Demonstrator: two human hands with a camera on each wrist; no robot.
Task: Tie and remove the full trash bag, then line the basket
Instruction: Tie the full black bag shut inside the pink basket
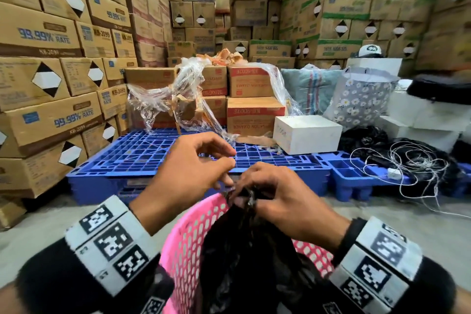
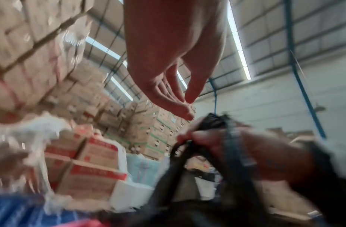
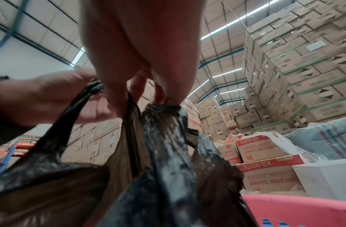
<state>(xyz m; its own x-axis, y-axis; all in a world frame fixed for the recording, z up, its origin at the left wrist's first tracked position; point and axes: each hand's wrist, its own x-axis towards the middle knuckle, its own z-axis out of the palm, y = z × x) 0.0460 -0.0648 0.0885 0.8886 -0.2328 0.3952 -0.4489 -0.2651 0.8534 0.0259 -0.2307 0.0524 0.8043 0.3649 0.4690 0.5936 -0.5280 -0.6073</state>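
Stacked cardboard boxes wall the room behind a blue pallet at centre frame. At the lower centre, a black trash bag sits in the pink basket. The right hand pinches the bag's gathered top, while the left hand, fingers loosely curled, holds nothing just beside it.

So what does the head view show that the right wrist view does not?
Only the head view shows the blue pallet, the tangled string and the basket's holes. Only the right wrist view shows the roof and the right hand's fingertips pinching the gathered bag. Both show the black bag, pink basket, both hands and stacked boxes.
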